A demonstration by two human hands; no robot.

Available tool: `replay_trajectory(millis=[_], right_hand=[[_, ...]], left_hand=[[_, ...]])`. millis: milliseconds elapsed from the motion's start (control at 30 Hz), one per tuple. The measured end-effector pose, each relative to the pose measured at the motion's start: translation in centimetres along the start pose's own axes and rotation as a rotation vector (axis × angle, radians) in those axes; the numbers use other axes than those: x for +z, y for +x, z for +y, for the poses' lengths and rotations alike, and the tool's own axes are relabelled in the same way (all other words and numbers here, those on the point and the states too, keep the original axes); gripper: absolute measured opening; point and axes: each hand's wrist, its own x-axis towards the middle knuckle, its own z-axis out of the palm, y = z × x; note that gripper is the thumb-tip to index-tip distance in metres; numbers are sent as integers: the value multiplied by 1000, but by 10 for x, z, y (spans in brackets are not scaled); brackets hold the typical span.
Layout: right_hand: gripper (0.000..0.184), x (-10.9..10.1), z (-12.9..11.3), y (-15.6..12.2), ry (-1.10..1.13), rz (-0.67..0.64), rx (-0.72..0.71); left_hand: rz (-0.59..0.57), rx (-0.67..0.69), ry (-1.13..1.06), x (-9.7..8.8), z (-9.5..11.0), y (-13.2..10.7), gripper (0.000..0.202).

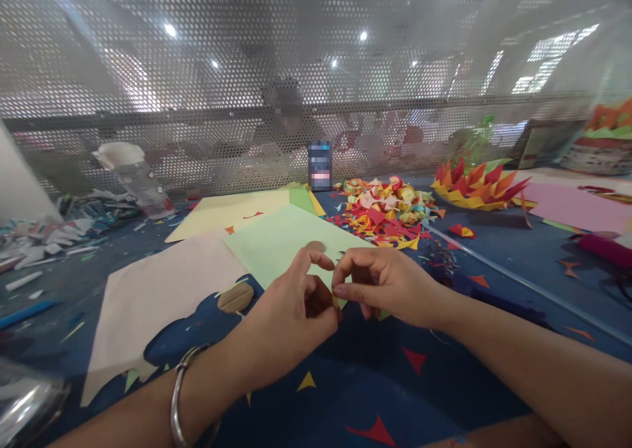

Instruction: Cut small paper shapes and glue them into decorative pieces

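My left hand point(291, 309), with a silver bangle at its wrist, is closed in front of me. Its fingertips meet those of my right hand point(390, 283), which pinches thumb against forefinger. A small yellow-green piece of paper point(335, 298) shows between the fingers; most of it is hidden by them. Under both hands lies a pale green sheet point(276, 244). To the left is a pale pink sheet point(168, 290) with scalloped cut edges, and on the table beside it a brown oval disc point(236, 298).
Beyond the hands rises a heap of coloured paper pieces point(380, 207). A red, orange and yellow folded-paper piece point(478, 184) stands further right. A phone point(320, 165) leans against the perforated screen point(222, 59). A clear bottle point(138, 181) and paper scraps point(44, 230) occupy the left.
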Motion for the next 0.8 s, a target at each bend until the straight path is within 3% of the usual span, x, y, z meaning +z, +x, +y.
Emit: replay_trajectory(millis=[467, 800], right_hand=[[16, 0, 0, -1, 46, 11, 19], [20, -2, -3, 0, 112, 107, 33]], left_hand=[[25, 38, -26, 0, -6, 2, 41], [86, -54, -197, -6, 0, 4, 26]])
